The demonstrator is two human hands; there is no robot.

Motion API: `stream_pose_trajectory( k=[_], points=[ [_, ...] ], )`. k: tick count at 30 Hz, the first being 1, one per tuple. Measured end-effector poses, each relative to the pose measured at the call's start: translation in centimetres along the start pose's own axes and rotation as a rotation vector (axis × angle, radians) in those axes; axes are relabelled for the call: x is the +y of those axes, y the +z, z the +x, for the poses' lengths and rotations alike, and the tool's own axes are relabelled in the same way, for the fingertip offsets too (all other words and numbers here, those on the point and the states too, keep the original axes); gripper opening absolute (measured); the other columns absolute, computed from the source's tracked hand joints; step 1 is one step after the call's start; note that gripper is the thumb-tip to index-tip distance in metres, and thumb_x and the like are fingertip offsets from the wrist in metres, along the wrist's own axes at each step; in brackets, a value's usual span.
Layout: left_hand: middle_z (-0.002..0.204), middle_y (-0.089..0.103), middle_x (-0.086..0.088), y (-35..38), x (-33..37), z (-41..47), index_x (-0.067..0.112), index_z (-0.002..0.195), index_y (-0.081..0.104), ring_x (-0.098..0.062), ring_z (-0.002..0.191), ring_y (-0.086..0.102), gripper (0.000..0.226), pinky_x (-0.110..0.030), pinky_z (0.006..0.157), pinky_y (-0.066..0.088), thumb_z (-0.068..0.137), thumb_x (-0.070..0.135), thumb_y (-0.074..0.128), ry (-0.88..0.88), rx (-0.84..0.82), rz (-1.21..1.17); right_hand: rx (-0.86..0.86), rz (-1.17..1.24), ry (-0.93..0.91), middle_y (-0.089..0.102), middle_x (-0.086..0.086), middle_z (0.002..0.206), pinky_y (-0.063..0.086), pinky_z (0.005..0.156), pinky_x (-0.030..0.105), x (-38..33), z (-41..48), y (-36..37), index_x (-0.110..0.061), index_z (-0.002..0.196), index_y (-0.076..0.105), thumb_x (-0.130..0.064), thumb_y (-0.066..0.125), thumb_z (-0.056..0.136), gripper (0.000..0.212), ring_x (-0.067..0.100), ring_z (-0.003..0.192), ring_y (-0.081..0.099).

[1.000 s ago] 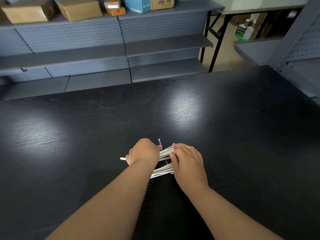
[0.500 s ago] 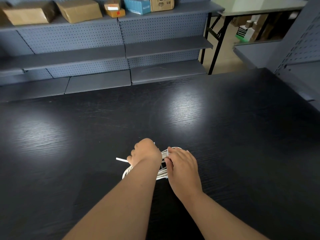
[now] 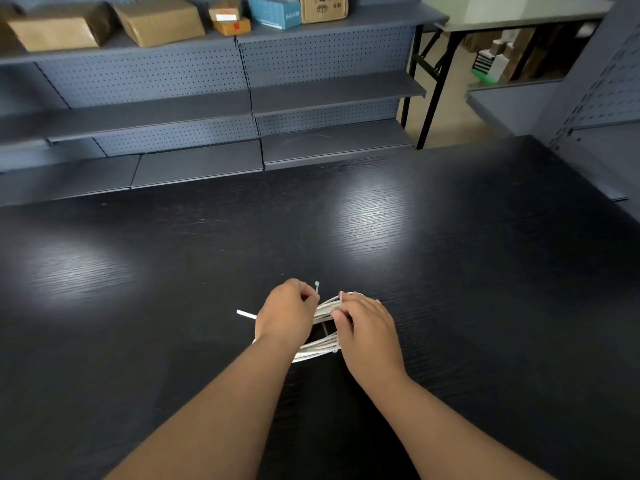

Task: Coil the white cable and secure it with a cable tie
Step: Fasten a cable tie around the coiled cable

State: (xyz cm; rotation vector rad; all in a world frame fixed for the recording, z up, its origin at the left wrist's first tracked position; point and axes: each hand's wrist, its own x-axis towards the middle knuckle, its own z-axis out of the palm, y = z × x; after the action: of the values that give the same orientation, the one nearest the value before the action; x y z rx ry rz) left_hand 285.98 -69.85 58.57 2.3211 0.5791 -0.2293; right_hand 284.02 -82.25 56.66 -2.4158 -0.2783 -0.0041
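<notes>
The white cable (image 3: 323, 308) lies coiled into a flattened oval on the black counter (image 3: 433, 271), toward its near side. It is squeezed between the 2 hands, most likely so the loops stay bunched as 1 bundle while the tie goes round them.

The left hand (image 3: 285, 315) sits over the left part of the coil with its fingers curled. It pinches the cable tie (image 3: 317, 288) just below the small square head, which stands up past the fingertips. The right hand (image 3: 369, 329) covers the right part of the coil. Its thumb and forefinger pinch a thin white strip that looks like the tie's other end, held upright close to the head, probably ready to be fed through.

The far strands run tight and parallel. The near strands bow outward, leaving a dark gap in the middle. A small white nub (image 3: 334, 350) on the near strands may be another tie, but it is too small to tell. A short white stub (image 3: 246, 314) pokes out left of the left hand, and I cannot say whether it is a cable end or a tie tail.
</notes>
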Motion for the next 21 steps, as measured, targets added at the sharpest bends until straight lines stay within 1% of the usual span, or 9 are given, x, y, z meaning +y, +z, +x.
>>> stream_pose_trajectory(
  k=[2, 5, 7, 9, 11, 12, 13, 16, 21],
  points=[
    [0.081, 0.059, 0.011, -0.1, -0.2, -0.1, 0.026, 0.083, 0.057, -0.012, 0.075, 0.057, 0.009, -0.028, 0.067, 0.043, 0.090, 0.029, 0.053, 0.027, -0.005, -0.006, 0.002, 0.028, 0.017, 0.061, -0.006, 0.125, 0.028, 0.114, 0.034, -0.3, 0.0, -0.3, -0.017, 0.111, 0.065, -0.022, 0.048, 0.095, 0.024, 0.008, 0.123, 0.048],
    [0.087, 0.060, 0.012, -0.2, -0.3, -0.3, 0.027, 0.084, 0.056, -0.012, 0.083, 0.058, 0.006, -0.029, 0.071, 0.044, 0.090, 0.030, 0.056, 0.031, 0.003, -0.036, 0.016, 0.014, 0.037, 0.057, -0.005, 0.128, 0.020, 0.117, 0.029, -0.5, -0.3, -0.4, -0.015, 0.111, 0.065, -0.022, 0.048, 0.095, 0.025, 0.009, 0.127, 0.043],
    [0.087, 0.061, 0.013, -0.3, -0.3, -0.5, 0.027, 0.085, 0.056, -0.010, 0.083, 0.058, 0.004, -0.028, 0.070, 0.042, 0.089, 0.030, 0.057, 0.031, 0.016, -0.063, 0.068, -0.027, 0.031, 0.061, -0.001, 0.117, 0.020, 0.117, 0.031, -0.9, -0.6, -0.3, -0.014, 0.104, 0.069, -0.020, 0.054, 0.092, 0.020, 0.012, 0.117, 0.049],
    [0.088, 0.062, 0.015, -0.3, -0.4, -0.7, 0.028, 0.090, 0.057, -0.008, 0.081, 0.057, 0.001, -0.026, 0.069, 0.041, 0.089, 0.028, 0.057, 0.041, 0.018, -0.089, 0.129, -0.085, -0.027, 0.065, 0.002, 0.101, 0.031, 0.111, 0.040, -1.4, -0.6, 0.1, -0.013, 0.091, 0.072, -0.013, 0.064, 0.085, 0.010, 0.018, 0.101, 0.058],
    [0.086, 0.063, 0.017, -0.3, -0.4, -1.0, 0.029, 0.093, 0.060, -0.007, 0.080, 0.058, 0.008, -0.025, 0.066, 0.041, 0.089, 0.025, 0.055, 0.060, 0.014, -0.098, 0.158, -0.126, -0.102, 0.065, 0.004, 0.093, 0.051, 0.089, 0.043, -1.9, -0.4, 0.0, -0.011, 0.084, 0.073, -0.009, 0.068, 0.080, 0.006, 0.023, 0.092, 0.061],
    [0.084, 0.063, 0.017, -0.3, -0.3, -1.0, 0.030, 0.092, 0.063, -0.007, 0.080, 0.058, 0.010, -0.025, 0.063, 0.041, 0.089, 0.025, 0.054, 0.067, 0.015, -0.092, 0.133, -0.131, -0.105, 0.065, 0.005, 0.094, 0.053, 0.081, 0.039, -2.2, -0.2, -0.3, -0.009, 0.086, 0.073, -0.009, 0.067, 0.082, 0.007, 0.023, 0.092, 0.059],
    [0.083, 0.064, 0.017, -0.4, -0.2, -1.1, 0.031, 0.089, 0.064, -0.007, 0.080, 0.058, 0.013, -0.024, 0.061, 0.041, 0.089, 0.024, 0.053, 0.071, 0.018, -0.086, 0.103, -0.129, -0.090, 0.064, 0.005, 0.098, 0.051, 0.079, 0.034, -2.5, -0.1, -0.5, -0.009, 0.092, 0.072, -0.011, 0.062, 0.087, 0.012, 0.022, 0.096, 0.056],
    [0.085, 0.067, 0.015, -0.4, -0.3, -1.1, 0.033, 0.081, 0.064, -0.007, 0.080, 0.059, 0.016, -0.024, 0.060, 0.041, 0.089, 0.024, 0.053, 0.076, 0.022, -0.096, -0.030, -0.107, -0.008, 0.062, 0.002, 0.106, 0.044, 0.084, 0.027, -2.6, 0.2, -1.0, -0.013, 0.108, 0.067, -0.020, 0.047, 0.096, 0.024, 0.016, 0.099, 0.050],
    [0.079, 0.065, 0.015, -0.2, -0.5, -1.5, 0.033, 0.081, 0.065, -0.004, 0.072, 0.056, 0.014, -0.022, 0.057, 0.040, 0.089, 0.028, 0.054, 0.099, 0.051, -0.088, -0.064, 0.103, 0.196, 0.067, -0.001, 0.103, 0.045, 0.078, 0.018, -3.1, 0.0, -1.4, -0.019, 0.114, 0.064, -0.021, 0.056, 0.092, 0.024, 0.011, 0.092, 0.060]
  ],
)
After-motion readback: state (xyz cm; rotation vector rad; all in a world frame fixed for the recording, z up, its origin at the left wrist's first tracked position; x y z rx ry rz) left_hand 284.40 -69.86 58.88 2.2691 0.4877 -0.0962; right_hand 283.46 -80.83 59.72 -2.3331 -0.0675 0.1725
